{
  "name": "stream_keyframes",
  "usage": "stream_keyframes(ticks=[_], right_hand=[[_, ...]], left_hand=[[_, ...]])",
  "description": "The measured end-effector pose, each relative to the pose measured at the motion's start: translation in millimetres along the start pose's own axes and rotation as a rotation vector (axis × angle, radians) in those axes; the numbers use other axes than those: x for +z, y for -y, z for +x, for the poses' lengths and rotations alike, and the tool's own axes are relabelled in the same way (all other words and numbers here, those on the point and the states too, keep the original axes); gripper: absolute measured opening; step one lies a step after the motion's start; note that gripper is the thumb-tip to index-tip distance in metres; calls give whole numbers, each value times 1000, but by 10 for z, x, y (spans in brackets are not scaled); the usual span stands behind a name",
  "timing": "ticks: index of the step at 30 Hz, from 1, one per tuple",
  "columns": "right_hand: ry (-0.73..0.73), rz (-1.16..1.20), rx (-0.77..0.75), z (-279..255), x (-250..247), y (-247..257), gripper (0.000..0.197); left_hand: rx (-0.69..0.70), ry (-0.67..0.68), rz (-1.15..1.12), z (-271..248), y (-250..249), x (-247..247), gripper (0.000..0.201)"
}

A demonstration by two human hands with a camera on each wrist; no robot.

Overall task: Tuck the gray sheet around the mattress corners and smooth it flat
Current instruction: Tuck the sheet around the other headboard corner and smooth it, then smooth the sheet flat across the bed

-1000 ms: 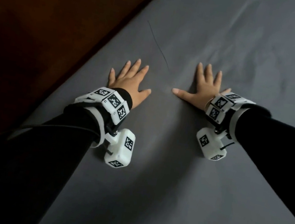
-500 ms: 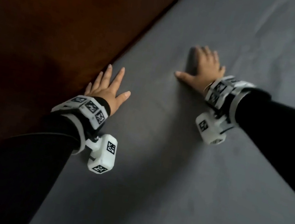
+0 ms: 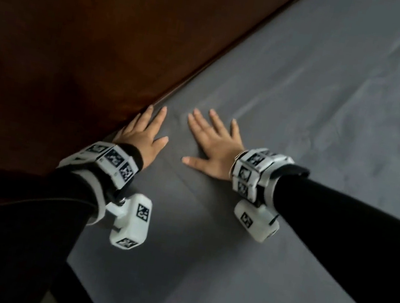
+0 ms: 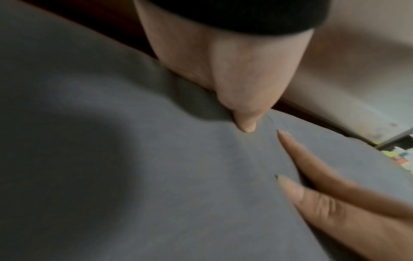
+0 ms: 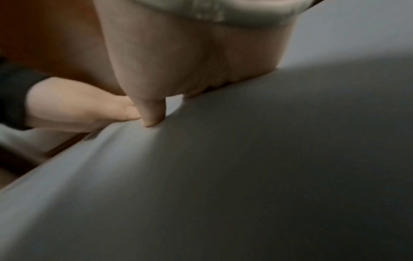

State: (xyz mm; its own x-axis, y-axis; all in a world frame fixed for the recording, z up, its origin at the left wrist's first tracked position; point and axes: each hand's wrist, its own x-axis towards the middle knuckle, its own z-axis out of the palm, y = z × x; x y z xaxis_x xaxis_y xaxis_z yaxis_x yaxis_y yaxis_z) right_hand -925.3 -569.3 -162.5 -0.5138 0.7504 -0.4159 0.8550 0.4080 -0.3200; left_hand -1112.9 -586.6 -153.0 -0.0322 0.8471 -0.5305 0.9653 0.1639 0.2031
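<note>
The gray sheet (image 3: 287, 144) covers the mattress and fills the right of the head view, with faint creases running toward the far right. My left hand (image 3: 145, 130) lies flat on it at the mattress's left edge, fingers straight and partly over the edge against the brown board. My right hand (image 3: 210, 144) presses flat on the sheet just to its right, fingers spread, thumb pointing left. In the left wrist view my left thumb (image 4: 245, 123) rests on the sheet (image 4: 156, 159) beside two right-hand fingers (image 4: 312, 194). In the right wrist view the right thumb (image 5: 152, 116) touches the sheet (image 5: 245, 176).
A dark brown wooden board (image 3: 80, 38) runs along the mattress's left edge, leaving a narrow dark gap. Bright floor or wall and some colored items (image 4: 400, 159) show past the far mattress edge in the left wrist view.
My right hand has slid back from farther up the sheet to lie close beside my left hand. The left hand has stayed at the mattress edge by the board.
</note>
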Motion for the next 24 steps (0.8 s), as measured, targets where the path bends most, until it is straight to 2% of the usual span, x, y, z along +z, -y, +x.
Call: stream_keyframes(ticks=[6, 8, 11, 14, 16, 18, 20, 21, 23, 24], right_hand=[[119, -10, -241, -482, 659, 1158, 81], [143, -9, -307, -625, 836, 1448, 80], [188, -37, -384, -841, 1074, 1790, 78], [256, -23, -451, -1047, 1142, 2010, 66], [177, 82, -443, -1193, 1069, 2023, 60], [-36, 163, -320, -1349, 992, 1871, 57], [-243, 180, -90, -1532, 971, 1553, 58], [-302, 172, 51, -1643, 994, 1356, 60], [-308, 182, 322, -1902, 1125, 983, 65], [-276, 185, 405, -2038, 1217, 854, 68]], left_hand=[[-94, 8, 66, -851, 885, 310, 67], [-155, 14, 11, -1089, 1077, 409, 67], [-227, 9, -133, -1373, 1249, 519, 66], [-288, -10, -141, -1480, 1301, 520, 65], [-336, -25, -98, -1513, 1268, 442, 64], [-310, -89, -66, -1583, 1185, 366, 60], [-155, -182, -43, -1686, 1045, 397, 60], [-57, -210, -34, -1748, 929, 439, 61], [126, -203, -10, -1858, 640, 590, 64], [188, -177, 15, -1906, 484, 695, 64]])
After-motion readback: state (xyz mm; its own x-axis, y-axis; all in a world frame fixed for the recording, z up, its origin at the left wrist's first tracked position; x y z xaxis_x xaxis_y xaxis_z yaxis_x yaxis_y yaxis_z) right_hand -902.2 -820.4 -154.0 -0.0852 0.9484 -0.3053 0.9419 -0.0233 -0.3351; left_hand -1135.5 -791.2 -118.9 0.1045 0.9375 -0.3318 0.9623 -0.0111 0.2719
